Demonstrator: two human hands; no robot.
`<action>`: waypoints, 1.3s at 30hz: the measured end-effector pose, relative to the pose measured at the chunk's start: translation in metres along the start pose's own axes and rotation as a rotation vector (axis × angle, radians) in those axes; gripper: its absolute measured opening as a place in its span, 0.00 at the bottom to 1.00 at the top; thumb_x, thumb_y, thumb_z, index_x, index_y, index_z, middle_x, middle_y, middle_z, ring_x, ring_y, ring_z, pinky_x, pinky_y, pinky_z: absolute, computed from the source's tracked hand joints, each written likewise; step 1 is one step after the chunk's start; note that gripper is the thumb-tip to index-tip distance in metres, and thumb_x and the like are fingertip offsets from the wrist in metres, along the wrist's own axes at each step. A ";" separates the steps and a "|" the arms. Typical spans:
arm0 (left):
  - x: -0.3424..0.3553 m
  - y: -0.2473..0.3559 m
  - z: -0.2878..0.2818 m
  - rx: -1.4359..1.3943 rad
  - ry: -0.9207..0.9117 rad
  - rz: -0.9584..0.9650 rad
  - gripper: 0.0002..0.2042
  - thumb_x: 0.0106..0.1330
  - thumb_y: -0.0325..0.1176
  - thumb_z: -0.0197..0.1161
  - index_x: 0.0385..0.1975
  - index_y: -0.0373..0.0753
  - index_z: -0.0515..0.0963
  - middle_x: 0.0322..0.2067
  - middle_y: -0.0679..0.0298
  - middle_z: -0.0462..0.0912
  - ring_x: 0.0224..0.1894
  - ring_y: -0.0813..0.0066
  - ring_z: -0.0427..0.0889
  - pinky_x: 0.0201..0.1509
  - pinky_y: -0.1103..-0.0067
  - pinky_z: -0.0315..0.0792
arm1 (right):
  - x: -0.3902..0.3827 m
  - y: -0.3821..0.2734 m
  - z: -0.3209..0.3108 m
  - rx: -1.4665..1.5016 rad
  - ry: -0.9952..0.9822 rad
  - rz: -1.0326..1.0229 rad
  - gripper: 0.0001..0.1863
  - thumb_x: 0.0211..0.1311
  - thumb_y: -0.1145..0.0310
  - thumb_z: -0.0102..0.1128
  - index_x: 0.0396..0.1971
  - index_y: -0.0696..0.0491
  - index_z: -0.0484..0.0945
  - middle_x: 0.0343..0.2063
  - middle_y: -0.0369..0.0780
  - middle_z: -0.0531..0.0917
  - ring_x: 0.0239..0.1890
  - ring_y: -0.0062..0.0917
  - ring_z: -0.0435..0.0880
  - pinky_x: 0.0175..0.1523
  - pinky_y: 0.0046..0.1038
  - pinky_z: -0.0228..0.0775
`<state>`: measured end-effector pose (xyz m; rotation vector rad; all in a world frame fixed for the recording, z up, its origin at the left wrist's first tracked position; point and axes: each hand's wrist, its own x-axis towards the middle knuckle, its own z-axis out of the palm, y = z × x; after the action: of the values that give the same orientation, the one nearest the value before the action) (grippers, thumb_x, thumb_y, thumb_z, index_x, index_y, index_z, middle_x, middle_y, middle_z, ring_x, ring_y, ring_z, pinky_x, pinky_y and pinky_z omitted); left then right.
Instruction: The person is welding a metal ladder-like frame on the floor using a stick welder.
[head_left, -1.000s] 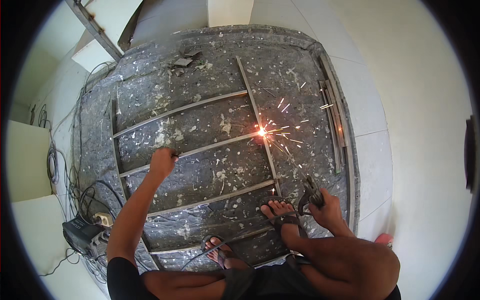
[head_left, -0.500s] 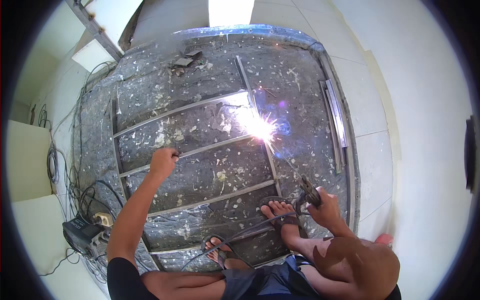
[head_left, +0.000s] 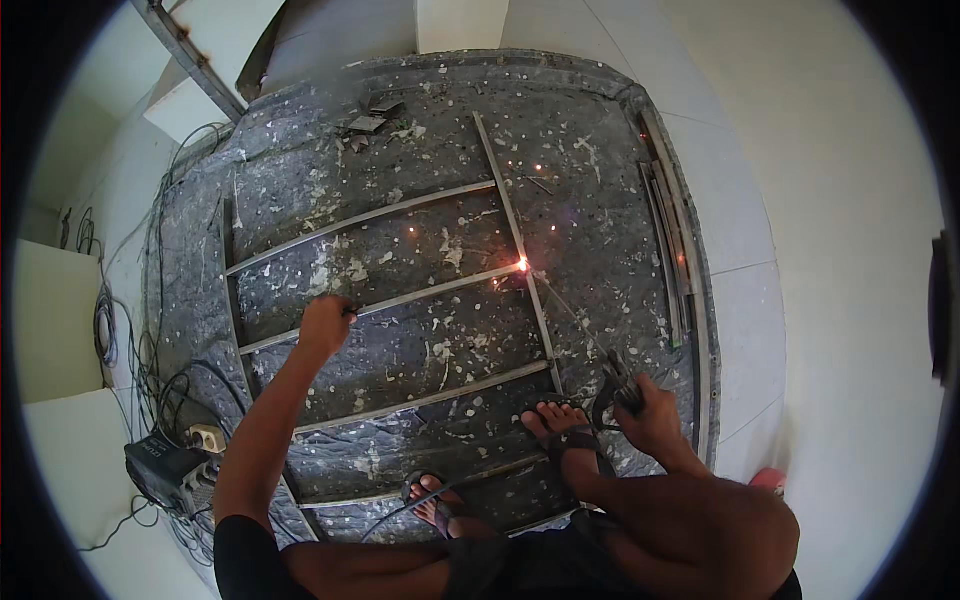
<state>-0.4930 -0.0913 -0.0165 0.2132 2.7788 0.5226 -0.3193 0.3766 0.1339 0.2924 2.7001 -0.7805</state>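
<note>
Grips electrode holder in right hand, fingers closed, lower right; curls fingers of left hand at crossbar, left of centre, hold unclear.

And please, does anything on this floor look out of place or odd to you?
Yes: bare toes in an open sandal look odd around a glowing joint. Also, metal scraps lie loose on the far part of the dark sheet.
</note>
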 end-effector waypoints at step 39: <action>-0.002 0.003 -0.005 -0.016 -0.002 0.023 0.06 0.55 0.32 0.66 0.31 0.40 0.83 0.29 0.53 0.83 0.34 0.50 0.82 0.40 0.62 0.75 | 0.004 -0.001 0.002 -0.003 0.030 -0.059 0.15 0.45 0.70 0.65 0.32 0.57 0.71 0.17 0.49 0.77 0.25 0.50 0.79 0.29 0.43 0.70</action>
<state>-0.4923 -0.0900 -0.0104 0.2421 2.7726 0.5505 -0.3226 0.3747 0.1317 0.2260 2.7493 -0.7945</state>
